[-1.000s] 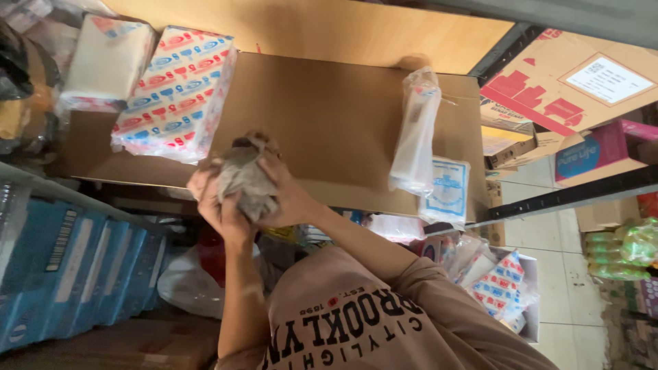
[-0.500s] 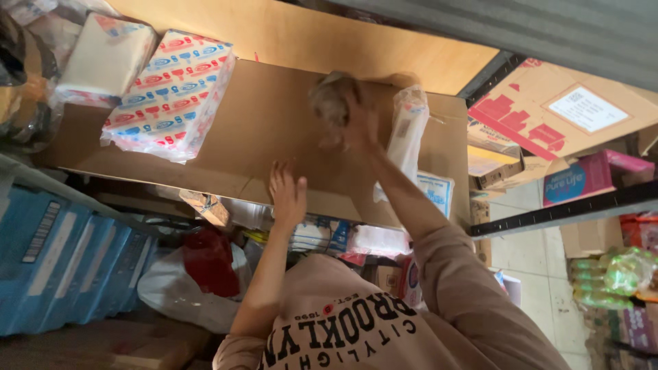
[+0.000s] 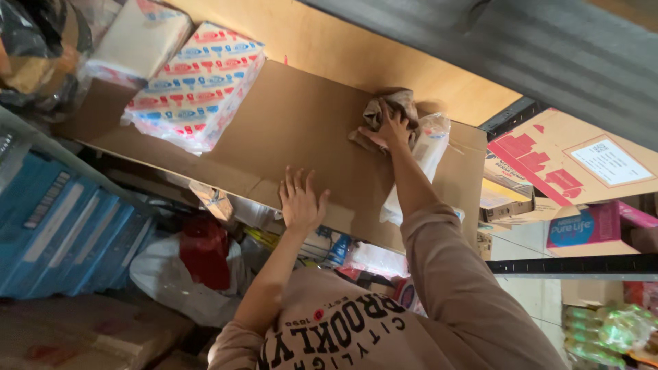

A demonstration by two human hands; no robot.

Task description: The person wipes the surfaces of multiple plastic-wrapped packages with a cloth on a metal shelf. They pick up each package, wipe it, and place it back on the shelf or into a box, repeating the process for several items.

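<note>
A crumpled brown cloth (image 3: pixel 387 113) lies on the far part of a large flat cardboard sheet (image 3: pixel 288 123). My right hand (image 3: pixel 392 130) presses down on the cloth with fingers spread over it, gripping it against the cardboard. My left hand (image 3: pixel 300 202) rests flat on the near edge of the same sheet, fingers apart, holding nothing. A long clear plastic bag of white items (image 3: pixel 421 161) lies right beside my right forearm.
A red-and-blue printed tissue pack (image 3: pixel 195 85) and a white pack (image 3: pixel 137 41) sit on the sheet's left end. Blue cartons (image 3: pixel 62 233) stand at the left, a red bag (image 3: pixel 202 250) and white plastic bag (image 3: pixel 161 274) below, and cardboard boxes (image 3: pixel 569 161) at the right.
Both hands held the cloth near my chest. My right hand then carried it up onto the far cardboard, and my left hand let go and settled flat on the near edge.
</note>
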